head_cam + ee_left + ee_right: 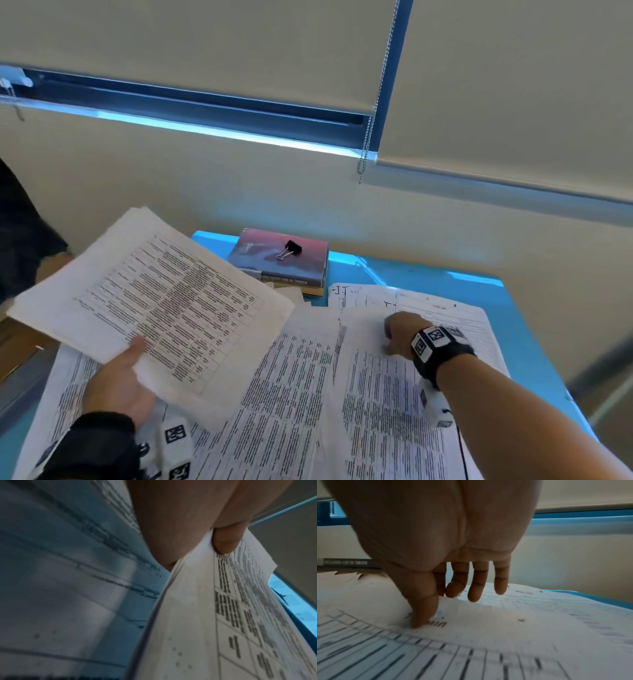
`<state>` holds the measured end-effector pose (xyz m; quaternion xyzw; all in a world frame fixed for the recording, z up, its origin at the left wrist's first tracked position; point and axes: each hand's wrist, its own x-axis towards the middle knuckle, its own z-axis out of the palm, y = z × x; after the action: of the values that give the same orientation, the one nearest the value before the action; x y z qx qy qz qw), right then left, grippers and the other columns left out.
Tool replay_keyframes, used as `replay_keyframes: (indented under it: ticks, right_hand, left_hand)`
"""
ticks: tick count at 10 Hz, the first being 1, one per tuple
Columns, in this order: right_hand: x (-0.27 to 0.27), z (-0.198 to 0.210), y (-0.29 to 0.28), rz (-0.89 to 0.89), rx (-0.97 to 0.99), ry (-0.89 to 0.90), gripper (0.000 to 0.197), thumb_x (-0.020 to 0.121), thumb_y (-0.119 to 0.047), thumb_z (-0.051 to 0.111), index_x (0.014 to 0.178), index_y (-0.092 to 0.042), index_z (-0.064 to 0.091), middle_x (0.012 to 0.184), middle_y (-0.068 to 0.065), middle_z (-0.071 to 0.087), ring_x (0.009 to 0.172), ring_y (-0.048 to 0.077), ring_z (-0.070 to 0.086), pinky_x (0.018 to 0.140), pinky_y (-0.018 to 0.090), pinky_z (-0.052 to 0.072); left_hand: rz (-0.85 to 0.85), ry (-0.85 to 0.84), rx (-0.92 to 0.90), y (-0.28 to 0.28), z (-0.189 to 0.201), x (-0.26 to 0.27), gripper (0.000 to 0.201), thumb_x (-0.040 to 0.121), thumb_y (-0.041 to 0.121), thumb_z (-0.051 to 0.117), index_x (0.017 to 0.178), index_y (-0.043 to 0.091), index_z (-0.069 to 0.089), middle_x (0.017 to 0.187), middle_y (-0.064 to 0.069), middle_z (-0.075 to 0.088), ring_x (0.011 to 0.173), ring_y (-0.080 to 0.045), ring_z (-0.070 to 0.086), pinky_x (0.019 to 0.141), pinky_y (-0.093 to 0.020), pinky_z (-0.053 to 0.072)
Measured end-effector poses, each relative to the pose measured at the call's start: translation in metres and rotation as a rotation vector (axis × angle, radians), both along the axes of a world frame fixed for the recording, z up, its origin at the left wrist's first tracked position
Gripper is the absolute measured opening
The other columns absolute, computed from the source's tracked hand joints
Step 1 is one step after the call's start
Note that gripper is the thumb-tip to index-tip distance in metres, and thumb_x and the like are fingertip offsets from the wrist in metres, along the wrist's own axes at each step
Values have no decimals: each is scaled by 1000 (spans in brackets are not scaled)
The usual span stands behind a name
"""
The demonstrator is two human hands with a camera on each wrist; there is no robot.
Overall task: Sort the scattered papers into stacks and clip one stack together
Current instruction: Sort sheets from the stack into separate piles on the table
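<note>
My left hand grips a stack of printed sheets by its near corner and holds it lifted over the table's left side; in the left wrist view the thumb pinches the stack of printed sheets on top. More printed papers lie scattered over the blue table. My right hand reaches onto the right-hand papers; its thumb tip presses a sheet while its fingers hang fairly straight just above. A black binder clip rests on a book at the back.
A stack of books sits at the table's far edge against the wall. A form sheet lies at the far right. A window blind with a bead chain hangs above. The table's right edge drops off near my forearm.
</note>
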<state>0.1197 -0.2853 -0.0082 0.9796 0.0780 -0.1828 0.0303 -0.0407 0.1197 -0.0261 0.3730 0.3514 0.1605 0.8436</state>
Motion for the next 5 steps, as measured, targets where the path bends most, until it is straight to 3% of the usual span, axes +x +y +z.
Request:
replay_keyframes:
  ticks: [1, 2, 3, 4, 5]
  right_hand:
    - [-7, 4, -12, -1, 23, 25, 18, 87, -25, 68, 88, -18, 52, 98, 1, 51, 90, 20, 48, 82, 28, 42]
    - [-16, 6, -30, -27, 76, 55, 10, 88, -16, 56, 98, -19, 57, 112, 4, 60, 101, 24, 55, 85, 29, 41]
    - [-25, 11, -43, -93, 56, 120, 26, 86, -19, 58, 111, -14, 67, 111, 3, 66, 102, 23, 60, 84, 29, 45]
    - [-25, 14, -41, -96, -8, 164, 34, 86, -24, 62, 118, -12, 65, 120, 5, 66, 111, 24, 61, 87, 28, 46]
    - [-15, 16, -26, -21, -95, 72, 43, 86, -22, 57, 129, -17, 59, 129, 4, 60, 120, 25, 56, 98, 35, 48]
  left_hand:
    - [55, -29, -50, -25, 16, 1, 51, 100, 28, 47, 146, 10, 38, 147, -11, 44, 88, -14, 56, 96, -36, 40]
    - [17, -32, -63, -23, -5, 10, 49, 102, 25, 43, 147, 7, 36, 153, -14, 37, 97, -18, 55, 96, -37, 39]
    - [-46, -54, -33, -19, -11, 14, 50, 101, 25, 44, 147, 8, 36, 154, -15, 37, 111, -22, 49, 97, -39, 40]
    - [-74, -59, -28, -21, -7, 20, 50, 100, 26, 45, 146, 8, 38, 153, -14, 38, 116, -23, 48, 97, -40, 40]
    - [-45, 35, -20, -23, -14, 22, 50, 100, 26, 45, 146, 7, 38, 152, -15, 40, 123, -27, 49, 97, -40, 40]
